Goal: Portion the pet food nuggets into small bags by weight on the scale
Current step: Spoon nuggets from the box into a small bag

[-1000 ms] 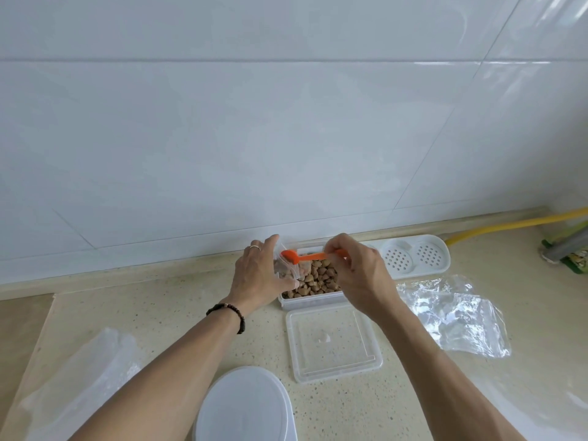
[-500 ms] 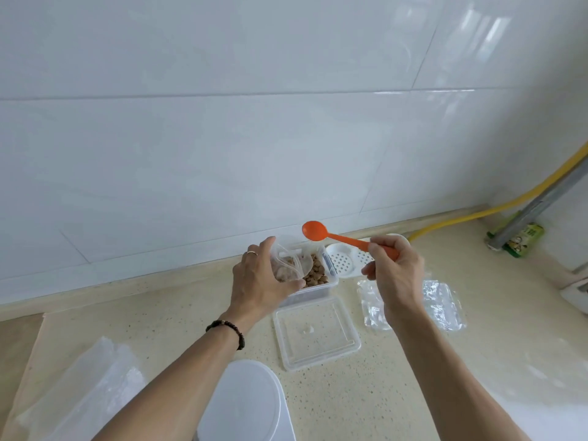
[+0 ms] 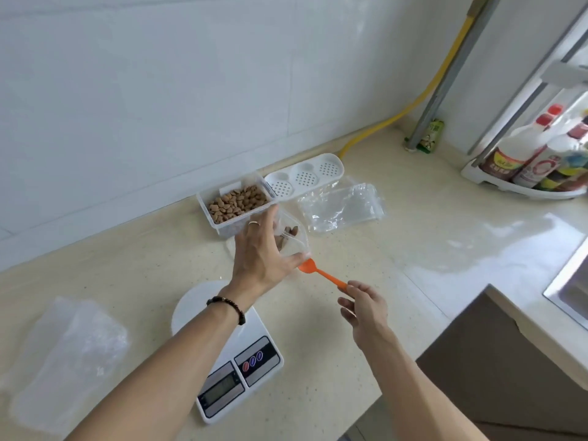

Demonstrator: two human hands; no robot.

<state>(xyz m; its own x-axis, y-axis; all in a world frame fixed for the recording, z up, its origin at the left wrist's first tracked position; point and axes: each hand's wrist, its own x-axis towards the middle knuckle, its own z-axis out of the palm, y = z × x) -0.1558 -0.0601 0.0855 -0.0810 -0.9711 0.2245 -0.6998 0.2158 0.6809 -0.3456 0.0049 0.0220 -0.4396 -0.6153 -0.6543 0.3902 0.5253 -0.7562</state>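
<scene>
Holding a small clear bag (image 3: 291,240) with a few brown nuggets inside, the left hand (image 3: 261,253) is up above the surface (image 3: 366,268). The right hand (image 3: 366,308) pinches the end of an orange spoon (image 3: 321,273). More nuggets fill the clear box (image 3: 237,202) by the wall. The white scale (image 3: 232,358) sits under the left arm.

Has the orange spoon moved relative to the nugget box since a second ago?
Yes. The spoon, in the right hand, was over the nugget box; now it is off it, nearer the person.
</scene>
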